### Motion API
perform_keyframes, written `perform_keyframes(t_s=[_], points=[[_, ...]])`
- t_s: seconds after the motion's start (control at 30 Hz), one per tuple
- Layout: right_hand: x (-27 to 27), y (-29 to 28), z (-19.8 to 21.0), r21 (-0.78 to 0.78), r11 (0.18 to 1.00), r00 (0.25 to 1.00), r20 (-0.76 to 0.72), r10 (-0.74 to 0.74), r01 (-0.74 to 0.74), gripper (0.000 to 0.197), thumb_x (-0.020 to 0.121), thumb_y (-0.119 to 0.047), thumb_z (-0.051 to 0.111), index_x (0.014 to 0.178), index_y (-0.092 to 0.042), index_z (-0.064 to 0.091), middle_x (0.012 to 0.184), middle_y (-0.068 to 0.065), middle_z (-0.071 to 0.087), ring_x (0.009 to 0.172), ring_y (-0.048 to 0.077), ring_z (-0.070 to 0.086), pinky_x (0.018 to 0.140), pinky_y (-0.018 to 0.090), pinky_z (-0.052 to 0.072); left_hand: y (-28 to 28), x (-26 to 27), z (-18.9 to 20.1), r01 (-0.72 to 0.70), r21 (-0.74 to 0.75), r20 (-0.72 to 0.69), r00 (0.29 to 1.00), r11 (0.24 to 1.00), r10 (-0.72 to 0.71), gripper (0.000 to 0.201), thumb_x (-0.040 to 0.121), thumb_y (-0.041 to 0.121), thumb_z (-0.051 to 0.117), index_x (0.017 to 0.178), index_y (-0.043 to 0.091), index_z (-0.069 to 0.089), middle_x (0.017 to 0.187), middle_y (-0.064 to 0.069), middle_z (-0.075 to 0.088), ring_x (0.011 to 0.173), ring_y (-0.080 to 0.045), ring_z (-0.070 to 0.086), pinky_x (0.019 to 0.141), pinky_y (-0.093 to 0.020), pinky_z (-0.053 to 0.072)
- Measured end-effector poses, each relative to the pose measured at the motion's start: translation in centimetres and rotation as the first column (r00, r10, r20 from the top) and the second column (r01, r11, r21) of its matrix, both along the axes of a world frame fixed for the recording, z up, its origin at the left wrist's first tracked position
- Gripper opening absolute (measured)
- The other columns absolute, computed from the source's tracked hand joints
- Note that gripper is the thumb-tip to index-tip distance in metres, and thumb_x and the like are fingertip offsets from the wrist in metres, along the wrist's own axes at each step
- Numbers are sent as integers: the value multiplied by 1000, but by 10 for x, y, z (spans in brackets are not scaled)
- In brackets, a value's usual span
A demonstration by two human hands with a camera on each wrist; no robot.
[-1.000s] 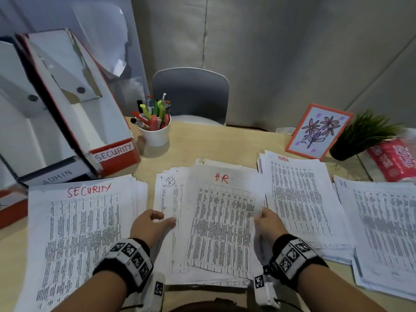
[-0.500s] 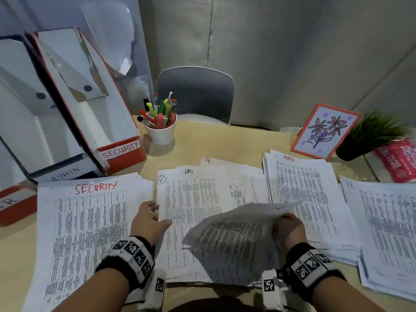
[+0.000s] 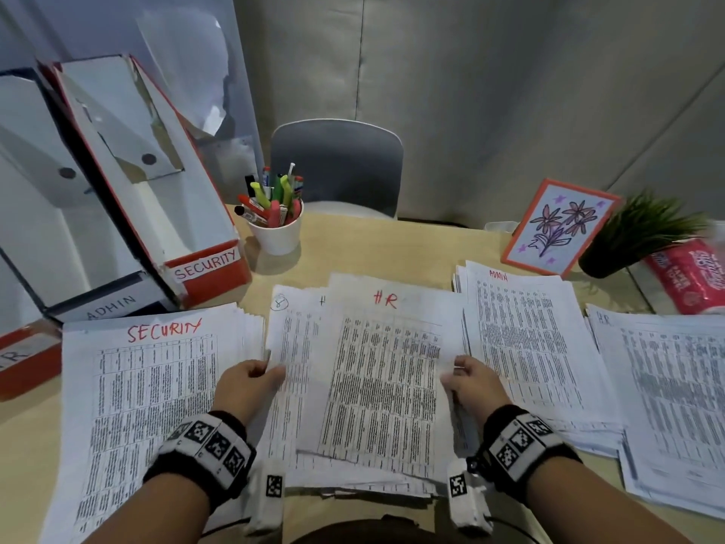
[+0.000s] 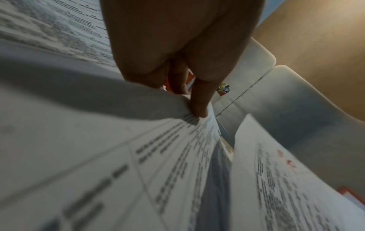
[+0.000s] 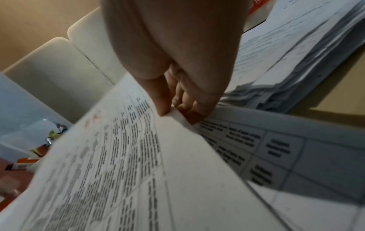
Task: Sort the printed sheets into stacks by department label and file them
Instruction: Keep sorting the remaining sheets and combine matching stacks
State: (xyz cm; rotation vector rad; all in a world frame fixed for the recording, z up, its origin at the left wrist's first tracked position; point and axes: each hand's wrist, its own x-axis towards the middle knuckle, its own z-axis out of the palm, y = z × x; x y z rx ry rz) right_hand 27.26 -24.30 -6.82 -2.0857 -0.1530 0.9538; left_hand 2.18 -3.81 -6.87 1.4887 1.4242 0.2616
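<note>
The middle stack (image 3: pixel 298 426) has a top sheet marked HR in red (image 3: pixel 386 386) that lies nearly flat. My right hand (image 3: pixel 451 373) pinches that sheet's right edge between thumb and fingers; the right wrist view shows the pinch by my right hand (image 5: pixel 173 112). My left hand (image 3: pixel 268 369) pinches the left edge of a lower sheet in the same stack, and the left wrist view shows my left hand (image 4: pixel 197 109) on its raised edge. The SECURITY stack (image 3: pixel 157 386) lies to the left, the ADMIN stack (image 3: pixel 521 347) to the right, and another HR stack (image 3: pixel 674 386) at far right.
File boxes marked SECURITY (image 3: pixel 204 265), ADMIN (image 3: pixel 110 304) and a red one (image 3: pixel 23 355) stand at the left. A cup of pens (image 3: pixel 276 233), a flower card (image 3: pixel 561 225), a small plant (image 3: pixel 643 233) and a red packet (image 3: pixel 694 276) line the back. A grey chair (image 3: pixel 337 166) is behind the table.
My right hand lifted and curled the top HR sheet, then laid it back nearly flat on the middle stack. My left hand went from resting at the stack's edge to pinching a sheet.
</note>
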Motion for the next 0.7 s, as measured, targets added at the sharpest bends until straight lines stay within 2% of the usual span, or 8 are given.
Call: perform_keyframes(t_s=[0.13,0.27,0.33,0.43,0.5,0.6,0.63,0.7], points=[[-8,6,5,-3,999,998,-12,54,-54,19,87,-5,61,96,-20,55,92,-1,63,78,17,60,68,26,48,-5,3,0,138,-63,-18,990,988,-140,22,88,23,64,75,6,70,77,-7,68,77,-21,61,65,-25,45],[-13,7,2,-65,992,994,-22,102,-104,13,83,0,63,90,-10,59,80,5,60,66,15,54,56,21,43,-7,9,-1,195,-176,-5,980,965,-199,33,95,35,53,75,11,62,86,-6,65,88,-25,60,78,-31,43],[-15,8,1,-99,981,986,-45,161,-164,11,78,-1,67,85,-7,62,81,9,63,68,19,57,60,23,49,-8,11,-3,176,-229,21,984,957,-176,45,88,52,58,77,8,61,87,-7,63,89,-27,61,75,-33,43],[-19,10,0,-101,963,967,-72,243,-250,15,74,0,70,82,-12,66,84,7,69,79,22,63,76,32,54,-9,12,-6,222,-206,-5,974,953,-228,53,73,60,70,63,15,42,62,-1,39,60,-16,42,59,-28,29],[-21,11,1,-92,960,965,-50,259,-263,16,77,1,68,86,-13,68,84,4,70,79,20,64,73,28,53,-7,13,-6,281,-162,-69,953,946,-295,50,73,56,72,64,13,49,61,-3,43,58,-15,42,58,-27,29],[-21,12,1,-62,967,969,13,248,-247,13,79,-3,69,88,-12,70,87,4,71,81,19,64,72,26,52,-7,14,-4,338,-129,-91,932,932,-351,39,75,39,77,85,3,70,78,-6,66,75,-23,64,68,-30,48],[-21,12,1,-46,971,971,26,238,-236,11,80,-4,69,88,-12,70,87,5,71,80,18,64,70,24,51,-8,14,-3,335,-131,-85,934,933,-348,30,75,32,77,88,6,71,84,-4,69,83,-24,67,75,-33,51],[-21,12,1,-25,976,976,40,215,-214,9,80,-6,70,84,-14,70,84,3,71,77,16,63,64,21,48,-11,13,4,338,-146,-72,934,930,-351,9,77,13,73,82,18,68,87,0,70,85,-19,65,73,-29,51]])
